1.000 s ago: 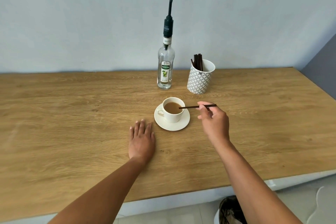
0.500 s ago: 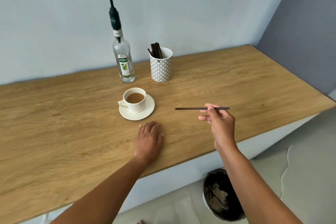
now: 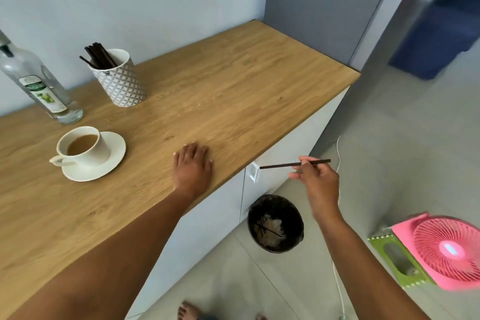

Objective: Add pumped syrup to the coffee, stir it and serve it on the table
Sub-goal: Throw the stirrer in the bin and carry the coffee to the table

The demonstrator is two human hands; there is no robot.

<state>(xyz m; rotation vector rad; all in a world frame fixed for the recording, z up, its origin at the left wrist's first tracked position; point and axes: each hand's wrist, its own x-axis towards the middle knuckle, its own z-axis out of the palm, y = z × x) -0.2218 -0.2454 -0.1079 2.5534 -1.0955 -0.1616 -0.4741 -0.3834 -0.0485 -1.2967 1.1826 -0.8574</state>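
Observation:
A white cup of milky coffee [image 3: 83, 147] stands on a white saucer [image 3: 111, 161] on the wooden counter [image 3: 233, 91]. Behind it is the clear syrup bottle [image 3: 44, 88] with a green label; its pump top is cut off by the frame. A patterned holder [image 3: 122, 83] full of dark stir sticks stands to the right of the bottle. My left hand [image 3: 193, 166] lies flat on the counter near its front edge. My right hand [image 3: 315, 179] is off the counter, pinching a dark stir stick [image 3: 280, 165] held level above the floor bin.
A black-lined waste bin [image 3: 275, 221] sits on the floor below the stick, beside the white cabinet front [image 3: 283, 153]. A pink fan [image 3: 446, 249] on a green stool stands at the lower right. A white cord [image 3: 337, 280] runs along the floor. Bare toes [image 3: 188, 310] show at the bottom.
My right hand has carried the stir stick from the cup rightward, past the counter's edge to above the bin. The view has swung right. My left hand stays flat on the counter.

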